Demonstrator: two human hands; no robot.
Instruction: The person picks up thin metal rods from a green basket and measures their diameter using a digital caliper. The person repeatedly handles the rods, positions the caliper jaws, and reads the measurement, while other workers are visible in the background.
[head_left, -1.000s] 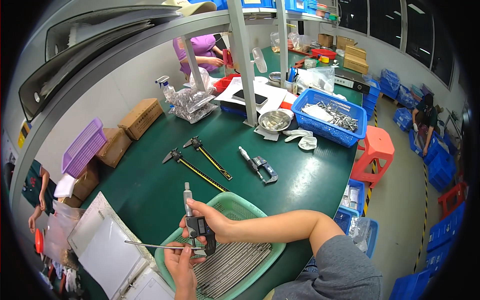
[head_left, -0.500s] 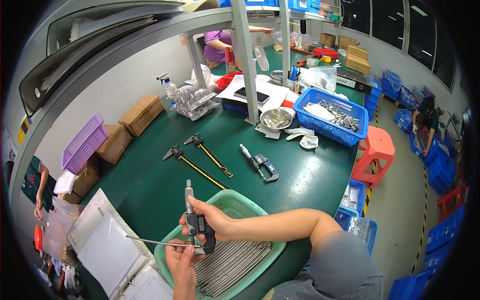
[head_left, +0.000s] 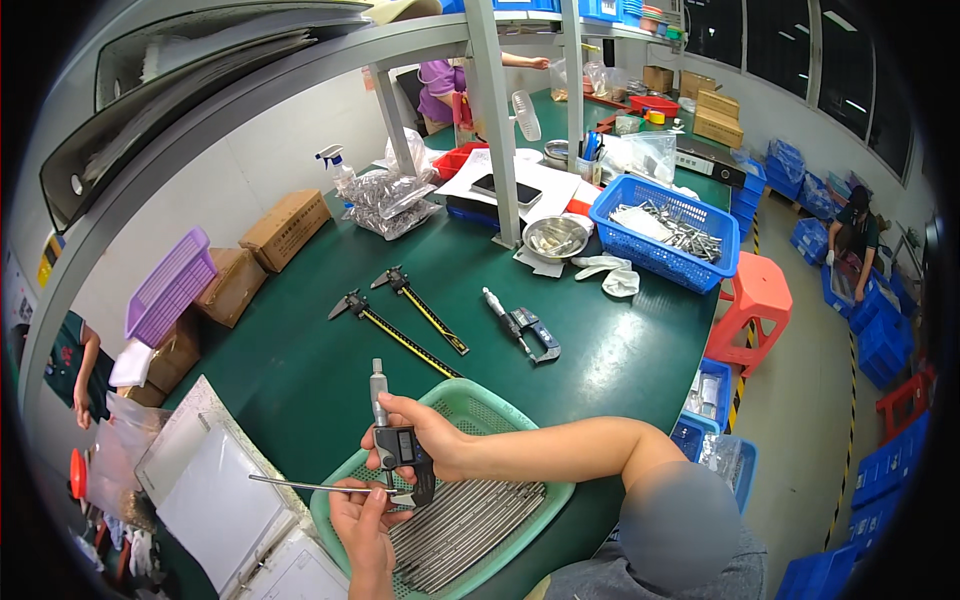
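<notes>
The raised rod (head_left: 305, 486) looks like smooth, shiny metal; the micrometer (head_left: 405, 447) pairs a satin-grey metal barrel with dark plastic. Duller grey metal shows on the rods (head_left: 470, 525) inside the green basket (head_left: 480, 410), itself perforated plastic. The tabletop (head_left: 590, 345) is smooth and semi-glossy, with a pale sheen toward its right edge. Farther up that edge, the blue basket (head_left: 650, 260) is latticed plastic, the glove (head_left: 620, 281) soft, matt cloth by its look, and the bowl (head_left: 530, 246) shiny metal. Matt cardboard forms the box (head_left: 285, 232) by the left edge.
</notes>
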